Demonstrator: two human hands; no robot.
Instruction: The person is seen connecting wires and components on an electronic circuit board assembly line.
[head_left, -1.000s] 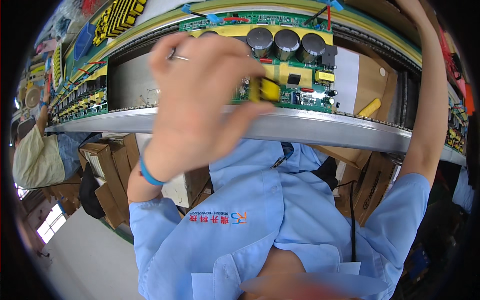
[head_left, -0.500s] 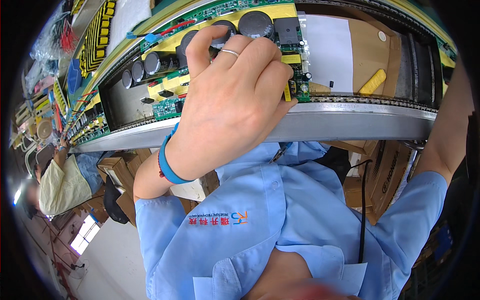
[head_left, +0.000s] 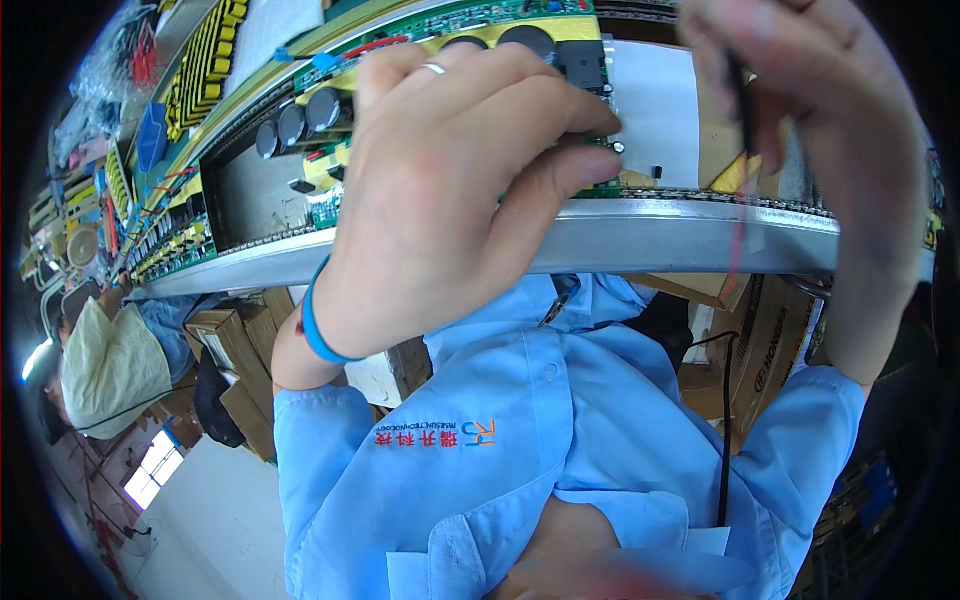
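Observation:
My left hand (head_left: 450, 170), with a ring and a blue wristband, lies over a green circuit board (head_left: 540, 12). Its thumb and forefinger stand apart at the board's right edge, near a small round capacitor (head_left: 618, 147). The curled fingers hide much of the board and what they touch. Large dark capacitors (head_left: 324, 108) show left of the hand, and another capacitor (head_left: 528, 42) beyond it. On the right my right hand (head_left: 815, 90) is raised and smeared by motion, closed on a slim black object (head_left: 746, 110). A thin reddish streak (head_left: 738, 235) hangs below it; its kind is unclear.
A metal rail (head_left: 690, 238) runs along the near side. White paper (head_left: 655, 110), a small black part (head_left: 656, 172) and a yellow piece (head_left: 732, 178) lie right of the board. Another person (head_left: 115, 365) is at the far left; cardboard boxes (head_left: 775, 340) stand below the rail.
My right hand has come up into view over the paper and cardboard, with a slim black object in it. My left forefinger has stretched out to the right, away from the thumb.

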